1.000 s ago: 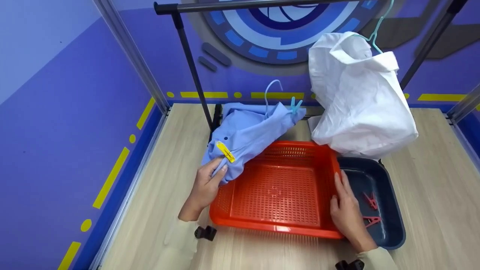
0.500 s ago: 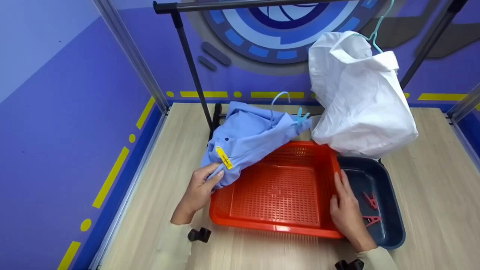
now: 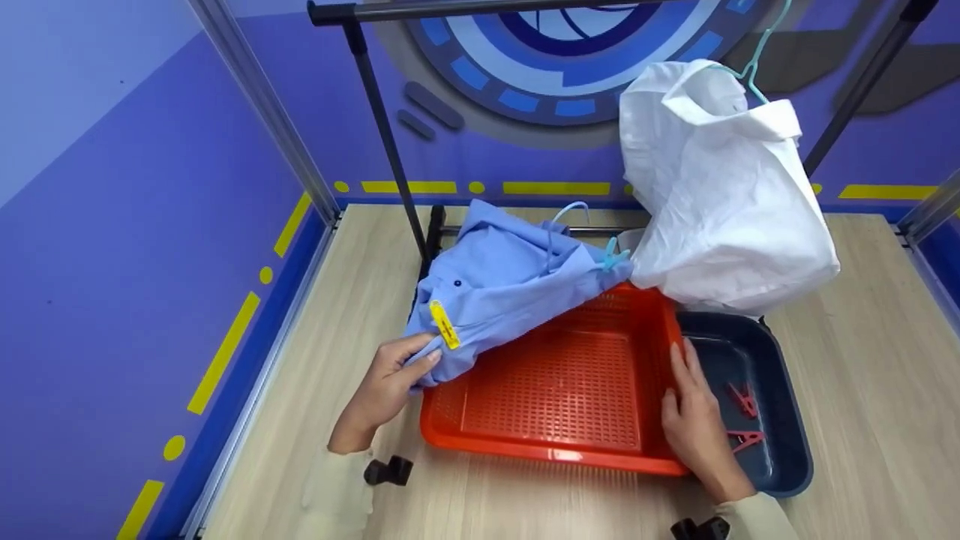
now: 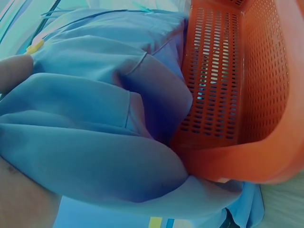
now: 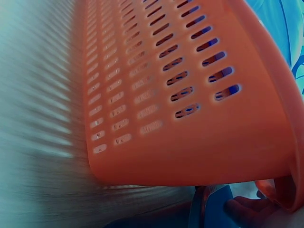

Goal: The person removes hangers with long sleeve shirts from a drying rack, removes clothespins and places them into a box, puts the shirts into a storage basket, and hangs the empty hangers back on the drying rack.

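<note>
My left hand pinches the lower left corner of a light blue shirt between thumb and fingers. The shirt lies over the left and back part of an orange plastic basket. A yellow clothespin is clipped on the cloth near my fingers, and a light blue clothespin at its right end. From the shirt rises a pale blue hanger. On the basket's right side, my right hand grips the rim. Cloth folds fill much of the left wrist view.
A dark tray with red clothespins stands right of the basket, partly under its edge. A white garment hangs on a mint hanger at the back right. The black rack spans the back; a purple wall flanks the left.
My left hand has moved left and slightly down, pulling the shirt corner along. The hanger hook and the light blue clothespin have shifted right and down. My right hand stays on the basket.
</note>
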`<control>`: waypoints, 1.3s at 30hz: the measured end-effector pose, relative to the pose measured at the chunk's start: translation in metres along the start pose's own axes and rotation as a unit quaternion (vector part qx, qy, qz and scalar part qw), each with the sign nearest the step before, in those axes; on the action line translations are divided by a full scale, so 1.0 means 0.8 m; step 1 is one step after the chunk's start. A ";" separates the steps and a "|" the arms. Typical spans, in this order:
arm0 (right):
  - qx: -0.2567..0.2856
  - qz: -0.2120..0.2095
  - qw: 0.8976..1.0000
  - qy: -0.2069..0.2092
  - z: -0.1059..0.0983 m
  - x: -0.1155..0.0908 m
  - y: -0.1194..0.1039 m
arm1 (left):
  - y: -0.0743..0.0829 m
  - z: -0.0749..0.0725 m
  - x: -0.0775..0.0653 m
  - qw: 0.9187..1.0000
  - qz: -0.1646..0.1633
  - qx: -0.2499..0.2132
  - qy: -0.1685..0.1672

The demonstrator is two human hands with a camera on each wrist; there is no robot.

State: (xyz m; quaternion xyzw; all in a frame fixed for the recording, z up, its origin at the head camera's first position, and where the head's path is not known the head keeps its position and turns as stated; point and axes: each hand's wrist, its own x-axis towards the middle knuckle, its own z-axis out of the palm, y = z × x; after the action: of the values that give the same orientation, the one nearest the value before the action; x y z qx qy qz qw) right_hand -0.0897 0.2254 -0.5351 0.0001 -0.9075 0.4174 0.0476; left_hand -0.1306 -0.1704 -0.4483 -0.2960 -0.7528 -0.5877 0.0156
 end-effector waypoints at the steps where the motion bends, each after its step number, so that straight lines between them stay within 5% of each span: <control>1: -0.001 -0.001 1.000 0.002 0.000 0.000 0.000 | 0.001 -0.001 0.000 1.000 -0.003 -0.002 -0.002; 7: -0.020 -0.024 0.999 0.030 0.002 -0.001 0.002 | 0.008 -0.009 -0.003 1.000 -0.008 -0.008 -0.017; 23: -0.008 -0.004 1.000 0.004 0.000 -0.002 -0.001 | 0.019 -0.018 -0.005 0.998 -0.010 -0.031 -0.055; 39: -0.019 -0.010 1.000 0.012 0.001 -0.002 0.000 | 0.021 -0.013 -0.005 0.991 -0.065 -0.023 -0.116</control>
State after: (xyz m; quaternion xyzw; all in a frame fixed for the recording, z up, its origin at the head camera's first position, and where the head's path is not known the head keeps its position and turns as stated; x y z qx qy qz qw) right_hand -0.0885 0.2245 -0.5355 0.0029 -0.9144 0.3999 0.0626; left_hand -0.1234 -0.1793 -0.4319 -0.3130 -0.7532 -0.5667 -0.1166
